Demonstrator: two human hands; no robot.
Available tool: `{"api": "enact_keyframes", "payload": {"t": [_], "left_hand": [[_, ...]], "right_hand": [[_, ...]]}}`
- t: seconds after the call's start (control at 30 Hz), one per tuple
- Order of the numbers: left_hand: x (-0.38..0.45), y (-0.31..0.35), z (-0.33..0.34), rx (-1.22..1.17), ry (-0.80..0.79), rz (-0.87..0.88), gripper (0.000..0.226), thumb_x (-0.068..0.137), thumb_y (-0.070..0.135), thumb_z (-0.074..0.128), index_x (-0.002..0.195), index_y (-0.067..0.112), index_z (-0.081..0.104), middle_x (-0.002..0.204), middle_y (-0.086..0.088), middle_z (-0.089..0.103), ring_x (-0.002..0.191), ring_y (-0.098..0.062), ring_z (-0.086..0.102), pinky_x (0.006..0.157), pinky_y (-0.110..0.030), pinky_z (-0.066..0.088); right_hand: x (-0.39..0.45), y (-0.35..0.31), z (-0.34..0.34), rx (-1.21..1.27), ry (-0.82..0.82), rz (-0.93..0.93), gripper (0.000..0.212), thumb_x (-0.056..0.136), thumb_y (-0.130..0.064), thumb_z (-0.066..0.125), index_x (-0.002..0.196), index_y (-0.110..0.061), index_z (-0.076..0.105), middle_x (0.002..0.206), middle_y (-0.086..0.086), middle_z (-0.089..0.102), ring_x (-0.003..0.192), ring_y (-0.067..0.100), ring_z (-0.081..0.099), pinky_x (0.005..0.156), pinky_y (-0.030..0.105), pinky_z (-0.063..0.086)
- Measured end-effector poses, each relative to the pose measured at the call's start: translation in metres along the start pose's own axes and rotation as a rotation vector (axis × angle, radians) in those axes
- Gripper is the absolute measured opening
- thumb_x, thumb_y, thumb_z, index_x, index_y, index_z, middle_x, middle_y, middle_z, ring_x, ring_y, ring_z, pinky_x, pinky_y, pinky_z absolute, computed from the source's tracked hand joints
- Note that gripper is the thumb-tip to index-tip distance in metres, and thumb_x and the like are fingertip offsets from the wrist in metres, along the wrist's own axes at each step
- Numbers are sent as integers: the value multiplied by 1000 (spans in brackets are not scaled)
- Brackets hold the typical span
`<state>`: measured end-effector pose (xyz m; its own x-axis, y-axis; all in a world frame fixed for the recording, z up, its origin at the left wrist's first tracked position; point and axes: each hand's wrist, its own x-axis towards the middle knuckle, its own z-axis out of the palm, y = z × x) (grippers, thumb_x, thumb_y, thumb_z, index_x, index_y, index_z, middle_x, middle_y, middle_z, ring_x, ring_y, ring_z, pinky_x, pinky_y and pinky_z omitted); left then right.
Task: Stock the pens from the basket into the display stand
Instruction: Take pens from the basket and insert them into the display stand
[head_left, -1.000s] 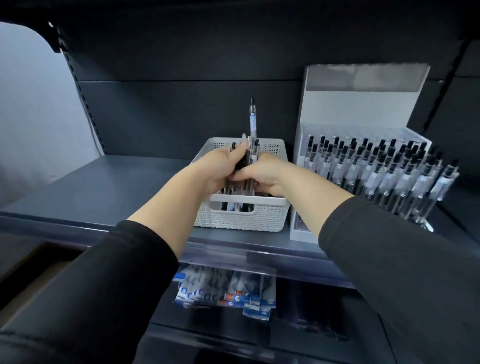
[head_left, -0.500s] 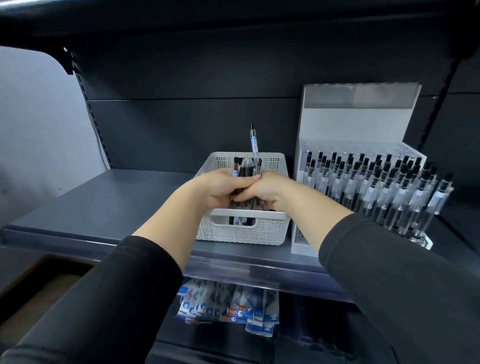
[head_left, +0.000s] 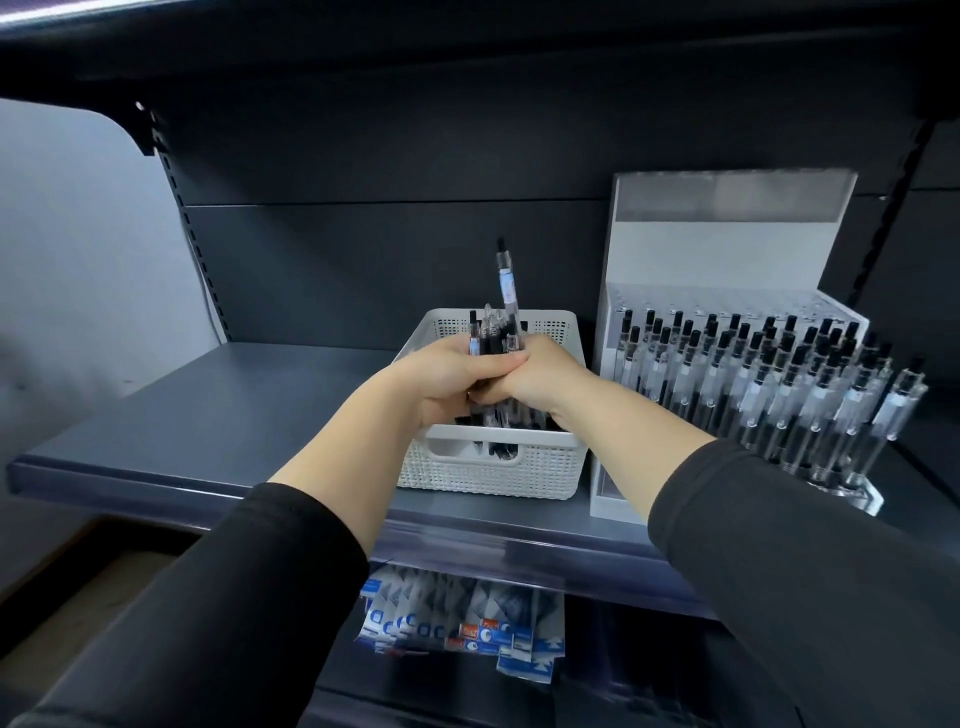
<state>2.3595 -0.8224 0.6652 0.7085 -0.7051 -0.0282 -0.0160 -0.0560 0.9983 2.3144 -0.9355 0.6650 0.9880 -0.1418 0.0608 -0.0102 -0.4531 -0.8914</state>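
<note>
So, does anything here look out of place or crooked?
One pen sticks up well above the rest of the bundle that both hands grip over the basket. The pens in the display stand look orderly.

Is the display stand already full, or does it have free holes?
Not full: the display stand shows bare holes in its back rows, behind the standing pens.
</note>
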Motion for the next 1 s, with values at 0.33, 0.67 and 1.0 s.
{"api": "enact_keyframes", "payload": {"t": [0.33, 0.67, 1.0], "left_hand": [[-1, 1, 3, -15, 63, -10, 25, 92, 16, 57, 115, 9, 62, 102, -11, 67, 93, -20, 65, 81, -28, 56], [-7, 21, 8, -98, 267, 178, 18, 93, 27, 57, 97, 16, 70, 93, -4, 72, 83, -17, 67, 79, -34, 55], [-12, 20, 21, -309, 347, 202, 21, 95, 22, 55, 85, 8, 68, 76, -1, 72, 70, -15, 68, 62, -28, 58]], "right_hand": [[-3, 1, -2, -5, -57, -7, 43, 67, 1, 78, 105, -13, 65, 98, 2, 68, 95, 19, 64, 91, 31, 51], [-12, -23, -11, 67, -31, -165, 29, 84, -5, 64, 110, -17, 62, 100, 4, 68, 94, 20, 64, 86, 31, 52], [-23, -24, -14, 171, -183, -62, 28, 99, -18, 45, 124, -13, 56, 122, 7, 62, 114, 20, 57, 104, 38, 42]]}}
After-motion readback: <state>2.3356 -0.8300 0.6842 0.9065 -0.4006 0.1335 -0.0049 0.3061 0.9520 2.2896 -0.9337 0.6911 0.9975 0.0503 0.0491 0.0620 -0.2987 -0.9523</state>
